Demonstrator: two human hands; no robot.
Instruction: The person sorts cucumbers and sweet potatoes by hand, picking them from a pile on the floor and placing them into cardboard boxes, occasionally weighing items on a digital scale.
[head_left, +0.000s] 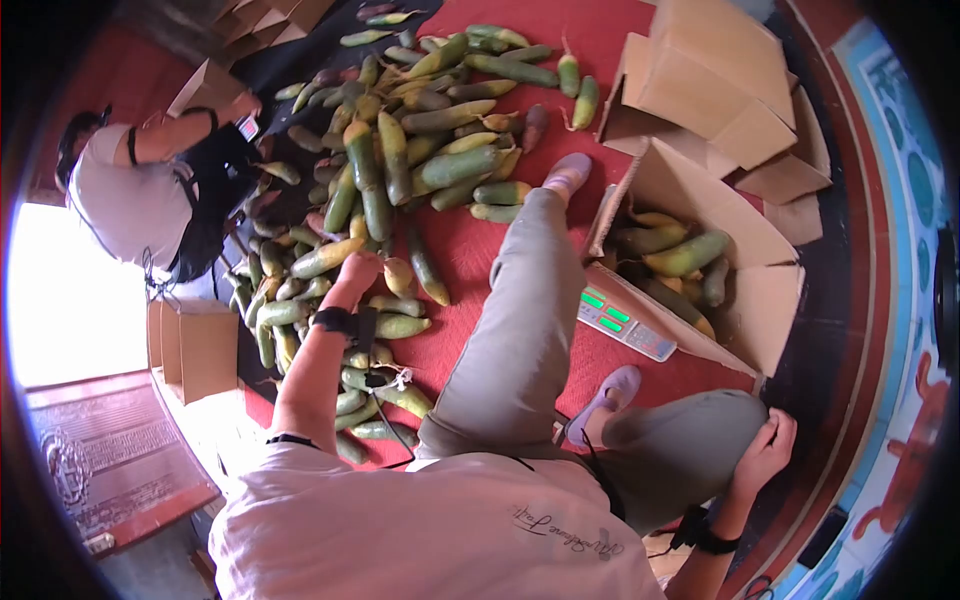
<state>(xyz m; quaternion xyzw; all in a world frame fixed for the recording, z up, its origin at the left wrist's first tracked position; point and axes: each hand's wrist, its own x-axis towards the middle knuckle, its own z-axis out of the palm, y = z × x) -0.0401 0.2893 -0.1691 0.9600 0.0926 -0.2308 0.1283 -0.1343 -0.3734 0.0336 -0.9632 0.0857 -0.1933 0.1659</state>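
A green radish lies in the pile, its end against the curled left hand; whether gripped, I cannot tell. Shirt script is illegible. A lit scale adjoins the radish-filled carton. The right hand, released, rests on the knee.

This is looking like a produce packing area, kind of makeshift. Long green and yellowish root vegetables are lying heaped across a bright red carpet, and more are filling an open brown cardboard box behind a silver scale display with glowing green digits. Empty-looking brown cardboard cartons are standing beside it, and another person in a white shirt is working across the pile.
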